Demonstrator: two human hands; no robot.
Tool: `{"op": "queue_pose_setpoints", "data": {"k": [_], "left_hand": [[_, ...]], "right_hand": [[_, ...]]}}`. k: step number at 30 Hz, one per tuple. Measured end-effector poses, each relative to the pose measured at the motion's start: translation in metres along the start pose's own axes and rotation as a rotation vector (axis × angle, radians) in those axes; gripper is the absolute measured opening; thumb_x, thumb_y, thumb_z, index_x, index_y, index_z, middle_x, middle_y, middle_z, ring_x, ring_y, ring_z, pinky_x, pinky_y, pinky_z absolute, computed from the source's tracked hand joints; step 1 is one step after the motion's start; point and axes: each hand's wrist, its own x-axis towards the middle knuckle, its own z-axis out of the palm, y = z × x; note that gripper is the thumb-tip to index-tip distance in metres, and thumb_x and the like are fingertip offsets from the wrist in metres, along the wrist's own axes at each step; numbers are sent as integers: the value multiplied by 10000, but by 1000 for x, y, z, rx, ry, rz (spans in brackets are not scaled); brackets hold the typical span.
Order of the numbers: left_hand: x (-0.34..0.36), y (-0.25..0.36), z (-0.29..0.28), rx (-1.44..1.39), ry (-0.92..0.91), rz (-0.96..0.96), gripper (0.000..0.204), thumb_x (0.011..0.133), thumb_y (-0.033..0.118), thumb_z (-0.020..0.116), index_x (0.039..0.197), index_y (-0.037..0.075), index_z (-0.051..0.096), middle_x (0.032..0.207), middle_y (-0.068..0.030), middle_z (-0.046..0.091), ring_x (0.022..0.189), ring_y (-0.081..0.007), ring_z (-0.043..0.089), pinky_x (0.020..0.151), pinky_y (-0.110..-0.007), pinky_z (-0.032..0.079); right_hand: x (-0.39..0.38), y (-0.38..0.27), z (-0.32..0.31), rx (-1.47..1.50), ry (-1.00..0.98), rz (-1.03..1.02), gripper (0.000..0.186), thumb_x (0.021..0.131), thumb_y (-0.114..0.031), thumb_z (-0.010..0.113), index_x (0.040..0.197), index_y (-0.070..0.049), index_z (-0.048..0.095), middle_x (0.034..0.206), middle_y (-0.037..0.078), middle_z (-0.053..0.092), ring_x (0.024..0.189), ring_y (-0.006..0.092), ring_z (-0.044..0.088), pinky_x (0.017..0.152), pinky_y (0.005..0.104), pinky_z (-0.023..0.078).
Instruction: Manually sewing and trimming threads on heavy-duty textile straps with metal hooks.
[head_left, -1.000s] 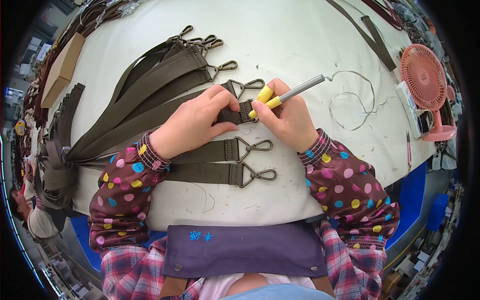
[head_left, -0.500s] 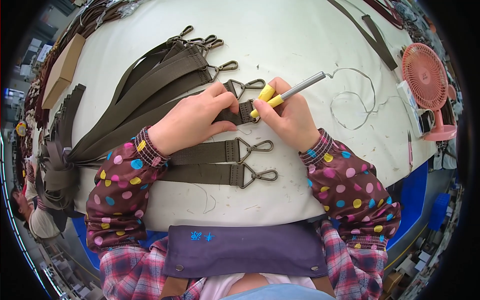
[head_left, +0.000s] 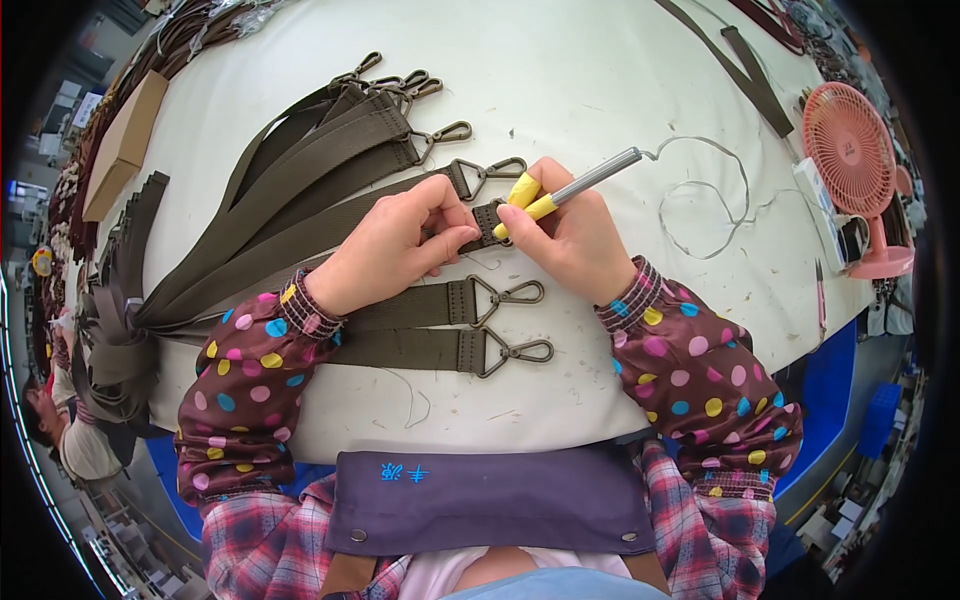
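Observation:
My left hand (head_left: 405,235) is closed in a pinch at the end of a dark olive webbing strap (head_left: 487,224); the strap runs beneath my fingers. In my right hand (head_left: 572,230) is a pen-shaped corded tool (head_left: 597,175) with a silver barrel and yellow-wrapped grip. Its tip end is at the strap's stitched end, where my fingers partly hide the metal fitting. Yellow wrapping (head_left: 525,188) also covers one of my right fingers. Just below lie two similar straps with snap hooks (head_left: 520,293). Above, another strap's snap hook (head_left: 500,168) lies near my right fingers.
More hooked straps (head_left: 330,145) fan out at the upper left, gathered in a knotted bundle (head_left: 120,340). A cardboard box (head_left: 125,145) stands at the left. At the right are a pink fan (head_left: 850,150), a white power strip (head_left: 820,215) and the tool's thin cable (head_left: 745,190).
My left thumb has moved up against the index finger, closing the hand. My right hand and the tool have shifted slightly left with the strap end.

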Motion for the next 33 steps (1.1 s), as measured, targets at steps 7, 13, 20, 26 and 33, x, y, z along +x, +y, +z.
{"op": "queue_pose_setpoints", "data": {"k": [7, 13, 20, 26, 33], "left_hand": [[2, -3, 2, -7, 11, 16, 168, 922, 83, 588, 876, 10, 444, 751, -32, 611, 606, -44, 559, 503, -202, 478], [2, -1, 1, 0, 9, 1, 166, 923, 82, 586, 878, 10, 444, 747, -29, 612, 614, -48, 570, 511, -203, 487], [4, 5, -3, 45, -32, -55, 133, 914, 61, 591, 929, 25, 464, 913, -41, 602, 697, -61, 561, 566, -206, 501], [16, 17, -11, 485, -99, 280, 143, 834, 27, 643, 947, 28, 555, 905, -74, 560, 769, -190, 581, 690, -295, 491], [30, 13, -15, 480, -225, 259, 89, 843, 55, 636, 896, 31, 569, 900, -84, 544, 808, -232, 590, 725, -318, 489]], "right_hand": [[1, 6, 4, -23, 77, -117, 227, 850, -142, 651, 854, -12, 464, 631, 54, 557, 518, 92, 524, 475, 249, 415], [1, 5, 4, -53, 75, -106, 226, 846, -139, 650, 855, -11, 463, 631, 63, 559, 517, 108, 532, 480, 260, 424], [-1, 3, 3, -48, 99, -110, 220, 845, -131, 648, 856, -9, 465, 651, 66, 573, 525, 107, 541, 486, 259, 434], [-2, -5, 0, 1, 79, -23, 131, 894, -83, 596, 900, -19, 482, 723, 18, 573, 643, 44, 543, 556, 201, 441], [-1, -1, -1, -34, 62, -17, 127, 892, -78, 589, 900, -24, 475, 739, 16, 568, 642, 42, 532, 562, 203, 438]]}}
